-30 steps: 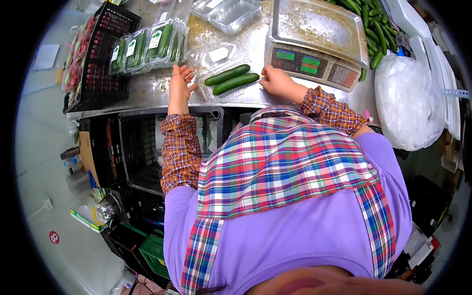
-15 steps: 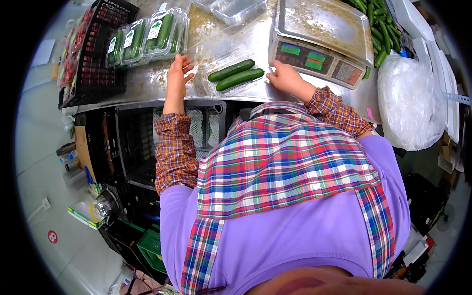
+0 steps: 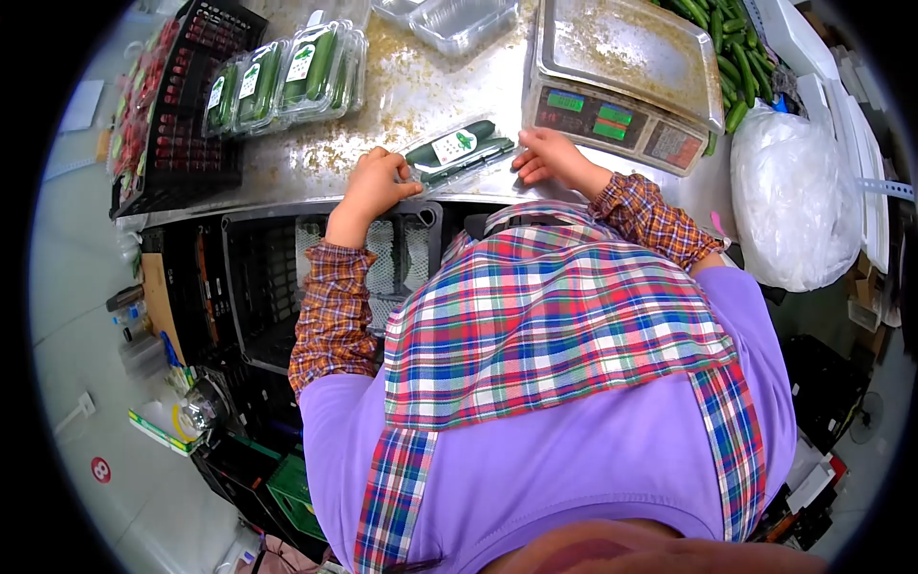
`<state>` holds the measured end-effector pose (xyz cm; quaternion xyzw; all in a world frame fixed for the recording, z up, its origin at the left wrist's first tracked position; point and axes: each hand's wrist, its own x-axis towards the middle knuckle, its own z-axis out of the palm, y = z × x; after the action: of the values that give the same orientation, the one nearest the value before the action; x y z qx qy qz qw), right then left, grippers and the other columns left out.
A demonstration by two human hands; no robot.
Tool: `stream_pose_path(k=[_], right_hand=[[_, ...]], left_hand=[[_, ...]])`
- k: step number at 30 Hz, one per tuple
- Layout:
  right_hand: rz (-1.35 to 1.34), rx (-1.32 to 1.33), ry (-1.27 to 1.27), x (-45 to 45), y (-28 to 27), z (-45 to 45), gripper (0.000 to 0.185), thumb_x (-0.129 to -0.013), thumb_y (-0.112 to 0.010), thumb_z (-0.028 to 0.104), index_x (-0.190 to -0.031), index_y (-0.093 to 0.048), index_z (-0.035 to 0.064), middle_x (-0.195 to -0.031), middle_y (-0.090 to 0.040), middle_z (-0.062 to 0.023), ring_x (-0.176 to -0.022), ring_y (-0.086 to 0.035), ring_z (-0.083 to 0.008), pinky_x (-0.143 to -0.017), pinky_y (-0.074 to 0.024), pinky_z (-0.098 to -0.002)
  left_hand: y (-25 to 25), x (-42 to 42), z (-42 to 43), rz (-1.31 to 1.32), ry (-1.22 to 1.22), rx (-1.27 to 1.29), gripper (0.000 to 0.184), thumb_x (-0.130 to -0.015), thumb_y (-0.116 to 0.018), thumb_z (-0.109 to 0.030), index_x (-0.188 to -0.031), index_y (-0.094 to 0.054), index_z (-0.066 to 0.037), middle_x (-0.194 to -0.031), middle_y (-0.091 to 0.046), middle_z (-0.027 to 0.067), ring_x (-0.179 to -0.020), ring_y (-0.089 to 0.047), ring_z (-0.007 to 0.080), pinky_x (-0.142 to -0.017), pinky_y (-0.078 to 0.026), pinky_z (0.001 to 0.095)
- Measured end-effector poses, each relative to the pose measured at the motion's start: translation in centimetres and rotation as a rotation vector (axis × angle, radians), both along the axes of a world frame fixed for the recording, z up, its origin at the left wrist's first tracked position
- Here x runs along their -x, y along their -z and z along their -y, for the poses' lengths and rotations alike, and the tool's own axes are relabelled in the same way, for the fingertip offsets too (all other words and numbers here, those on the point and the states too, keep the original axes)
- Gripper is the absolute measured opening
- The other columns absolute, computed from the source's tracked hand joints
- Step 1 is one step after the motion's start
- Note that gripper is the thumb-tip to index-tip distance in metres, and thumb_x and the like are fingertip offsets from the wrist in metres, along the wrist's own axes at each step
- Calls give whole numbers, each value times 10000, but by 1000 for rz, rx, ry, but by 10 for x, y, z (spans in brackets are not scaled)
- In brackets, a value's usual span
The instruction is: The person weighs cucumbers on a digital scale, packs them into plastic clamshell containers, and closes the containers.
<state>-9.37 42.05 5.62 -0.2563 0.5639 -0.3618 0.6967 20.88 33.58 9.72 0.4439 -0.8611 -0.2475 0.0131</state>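
Note:
A clear plastic clamshell box (image 3: 457,150) holding two cucumbers lies near the front edge of the metal table, its lid over them and a white label with a green print on top. My left hand (image 3: 378,184) is at the box's left end, thumb and curled fingers closed on its edge. Beside the right end is my right hand (image 3: 557,159), fingers bent and apart, with nothing visible in them. Whether its fingertips touch the box I cannot tell. Several labelled cucumber boxes (image 3: 304,72) stand together at the back left.
A scale (image 3: 626,72) with lit green displays stands right of the box. Loose cucumbers (image 3: 732,53) and a white plastic bag (image 3: 794,196) are farther right. Empty clear trays (image 3: 464,21) sit at the back. A black crate (image 3: 182,115) of red produce borders the left.
The box's lid, open before with the cucumbers bare, is now down over them with its label showing. My left hand has moved right and down to the box. My right hand has turned slightly.

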Motion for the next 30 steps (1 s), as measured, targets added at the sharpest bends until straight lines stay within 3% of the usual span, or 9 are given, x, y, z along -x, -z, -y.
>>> stream_pose_path(k=[5, 8, 12, 13, 17, 20, 21, 24, 30], right_hand=[[-16, -24, 29, -4, 13, -5, 199, -908, -507, 130, -1005, -431, -26, -852, -588, -140, -675, -623, -184, -586, -561, -272], [21, -30, 57, -10, 13, 0, 165, -916, -493, 137, -976, -454, -12, -856, -594, -129, -683, -619, -171, -609, -559, -271], [73, -17, 92, -17, 16, 11, 211, -895, -518, 102, -1005, -408, -40, -862, -580, -162, -694, -632, -213, -586, -568, -286], [61, -20, 85, -17, 17, 12, 208, -893, -523, 101, -1001, -410, -37, -862, -577, -158, -698, -631, -210, -590, -568, -287], [70, -24, 109, -16, 17, 9, 204, -880, -547, 95, -989, -421, -23, -861, -566, -134, -708, -622, -190, -615, -570, -288], [113, -16, 146, -18, 21, 5, 204, -871, -566, 99, -976, -436, -18, -854, -557, -111, -707, -608, -169, -636, -568, -284], [125, -8, 154, -20, 23, 7, 204, -869, -573, 102, -971, -441, -17, -852, -554, -103, -705, -602, -162, -642, -568, -282], [133, -12, 136, -19, 24, 10, 192, -867, -579, 106, -951, -459, -17, -840, -553, -97, -694, -594, -159, -647, -565, -277], [173, -20, 112, -26, 28, 16, 207, -857, -600, 122, -934, -471, -20, -819, -556, -96, -690, -593, -160, -628, -561, -274]], left_hand=[[11, 3, 2, 54, -229, -5, 804, -609, -805, -372, -1179, -425, 48, -1066, -534, 277, -1005, -532, 417, -835, -457, 407], [20, -1, 17, 84, -349, -150, 834, -645, -782, -396, -1216, -407, 83, -1084, -544, 306, -1030, -540, 405, -857, -450, 413], [17, 3, 35, -66, -465, -501, 728, -735, -735, -303, -1223, -399, 120, -982, -604, 250, -793, -646, 257, -627, -526, 339], [16, 4, 35, -117, -476, -500, 691, -774, -705, -211, -1272, -349, 109, -892, -628, 201, -665, -635, 173, -536, -519, 283], [46, -28, 40, -449, -464, -787, 794, -772, -690, -90, -1378, -195, 42, -782, -644, 145, -622, -626, 182, -561, -525, 287], [15, -15, 32, -45, -312, -682, 871, -766, -683, -57, -1412, -99, -4, -791, -638, 138, -638, -629, 205, -564, -531, 305], [17, -16, 34, -64, -335, -736, 907, -771, -656, -13, -1424, -26, -43, -785, -633, 139, -649, -633, 219, -563, -535, 321], [21, -17, 35, -282, -454, -848, 864, -797, -611, 22, -1436, -42, -100, -816, -602, 136, -685, -633, 249, -635, -553, 343], [32, -19, 41, -497, -625, -873, 606, -827, -556, 12, -1346, -249, 64, -923, -583, 157, -789, -631, 238, -679, -564, 323]])
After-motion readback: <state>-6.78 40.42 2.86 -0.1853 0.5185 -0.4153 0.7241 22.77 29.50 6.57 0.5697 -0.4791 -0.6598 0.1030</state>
